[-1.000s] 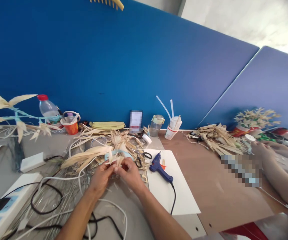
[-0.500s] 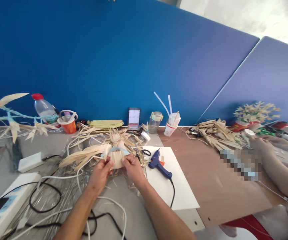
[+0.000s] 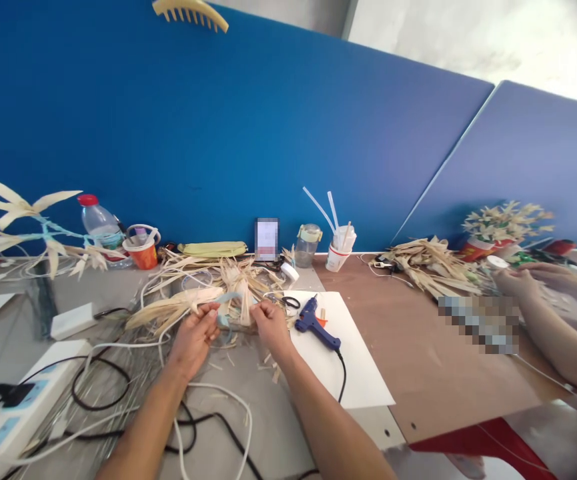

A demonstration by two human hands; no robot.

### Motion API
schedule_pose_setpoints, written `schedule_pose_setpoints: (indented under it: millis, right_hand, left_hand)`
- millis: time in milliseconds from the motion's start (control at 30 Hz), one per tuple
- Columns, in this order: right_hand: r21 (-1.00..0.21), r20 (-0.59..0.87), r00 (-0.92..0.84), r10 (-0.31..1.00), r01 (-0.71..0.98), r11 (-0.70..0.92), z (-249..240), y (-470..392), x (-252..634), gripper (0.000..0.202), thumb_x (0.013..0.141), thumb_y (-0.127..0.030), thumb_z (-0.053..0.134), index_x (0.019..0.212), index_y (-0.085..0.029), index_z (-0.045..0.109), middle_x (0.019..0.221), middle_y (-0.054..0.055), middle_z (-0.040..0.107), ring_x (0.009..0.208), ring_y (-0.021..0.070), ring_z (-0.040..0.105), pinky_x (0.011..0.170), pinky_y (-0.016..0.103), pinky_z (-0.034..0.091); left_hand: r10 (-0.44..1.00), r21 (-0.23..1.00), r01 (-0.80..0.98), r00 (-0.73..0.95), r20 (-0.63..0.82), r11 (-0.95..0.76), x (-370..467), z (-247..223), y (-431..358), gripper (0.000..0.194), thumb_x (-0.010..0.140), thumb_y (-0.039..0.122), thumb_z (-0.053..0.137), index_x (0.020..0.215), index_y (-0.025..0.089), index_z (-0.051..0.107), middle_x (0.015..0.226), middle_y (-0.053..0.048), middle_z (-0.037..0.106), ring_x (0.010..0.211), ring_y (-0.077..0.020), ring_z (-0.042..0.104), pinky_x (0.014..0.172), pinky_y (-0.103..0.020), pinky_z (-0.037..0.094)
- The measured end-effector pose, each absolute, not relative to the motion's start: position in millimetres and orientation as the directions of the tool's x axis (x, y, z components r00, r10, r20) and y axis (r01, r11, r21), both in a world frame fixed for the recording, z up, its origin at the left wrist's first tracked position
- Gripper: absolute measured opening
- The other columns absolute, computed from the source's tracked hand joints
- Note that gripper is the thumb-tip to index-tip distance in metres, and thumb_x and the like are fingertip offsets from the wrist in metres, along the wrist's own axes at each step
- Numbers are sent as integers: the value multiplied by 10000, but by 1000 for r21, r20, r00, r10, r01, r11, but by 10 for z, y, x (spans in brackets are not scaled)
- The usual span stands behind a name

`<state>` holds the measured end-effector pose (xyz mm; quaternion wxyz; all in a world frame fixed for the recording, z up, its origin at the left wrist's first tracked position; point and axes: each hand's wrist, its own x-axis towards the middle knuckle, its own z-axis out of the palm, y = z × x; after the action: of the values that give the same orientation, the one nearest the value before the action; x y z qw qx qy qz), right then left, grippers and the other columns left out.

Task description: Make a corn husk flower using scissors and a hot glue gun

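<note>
Pale husk piece (image 3: 245,311), cream to straw in colour, dry, thin and ribbed lengthwise, with a pale blue strip (image 3: 231,297) curving close beside it. Placed at the near edge of a tangled husk pile (image 3: 238,277), left of the scene's middle, between both hands. Long axis running roughly near to far, ribs spreading a little towards the near end; too small to tell which end is the tip.

Right hand (image 3: 271,325) with thumb and fingers pinched on the right edge of the pale husk piece. Left hand (image 3: 194,339) well apart from the right, fingertips drawn together near the blue strip's left end; cannot tell what, if anything, between them.

Just left, a long husk bundle (image 3: 175,307) reaching almost to the left hand. Just right, black-handled scissors (image 3: 291,303), partly hidden, then a blue glue gun (image 3: 317,325) lying on a white sheet (image 3: 351,383). Looped on the near side, a white cable (image 3: 249,407) and black cords (image 3: 228,435), under and between the forearms.
</note>
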<state>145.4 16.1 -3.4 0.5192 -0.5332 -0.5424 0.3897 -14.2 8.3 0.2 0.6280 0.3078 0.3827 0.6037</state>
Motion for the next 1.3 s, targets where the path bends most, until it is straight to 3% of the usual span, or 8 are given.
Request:
schedule_pose_setpoints:
  millis: [167,300,400,667,800,1100,1300]
  right_hand:
    - [-945,250,37,967,226,236,-24,127,1391,224,771,-258,495,560,-181,491,612,-20,475,624,125,464,612,236,361]
    - [-916,274,20,961,310,255,-48,87,1308,212,761,-176,487,549,-179,501,611,-9,491,628,132,488,620,244,364]
    - [-893,294,19,956,363,267,-53,64,1291,204,767,-142,479,573,-177,527,639,5,520,651,140,515,638,248,376]
    - [-793,321,35,947,557,248,-17,42,1334,223,769,-117,502,557,-177,534,633,5,530,640,141,509,642,257,349]
    - [-786,345,37,938,557,267,8,27,1335,213,777,-123,505,577,-173,559,648,7,543,666,141,516,663,253,354]
    - [-884,302,127,945,409,228,-22,79,1377,206,755,-139,480,560,-181,534,640,6,534,644,141,510,630,246,370]
    - [-914,279,118,953,338,225,-43,92,1383,222,760,-151,462,542,-184,489,635,2,510,649,140,510,628,245,371]
  left_hand:
    - [991,880,-461,-6,-132,114,-98,-50,94,444,549,368,838,881,102,708,552,58,487,418,-19,241,407,-186,254]
    - [987,868,-474,29,-155,150,-72,-65,97,466,554,397,833,906,117,710,501,77,442,413,-26,201,413,-196,243]
    - [984,854,-487,90,-156,180,-53,-40,81,461,526,413,843,874,142,707,424,114,303,412,-43,216,424,-196,240]
    - [988,918,-363,59,-146,157,-62,-102,103,401,554,354,825,864,141,686,656,11,601,478,-64,381,455,-211,271]
    - [995,947,-305,49,-87,97,-86,-202,124,298,589,350,800,715,146,623,536,55,495,443,-60,336,440,-216,230]
    - [999,951,-309,24,-25,31,-58,-182,91,299,682,402,733,683,192,521,433,110,309,399,-65,241,436,-220,215]
    - [1000,976,-215,-22,21,-25,-73,-142,79,326,627,354,770,865,174,639,673,-4,600,528,-131,469,495,-249,331]
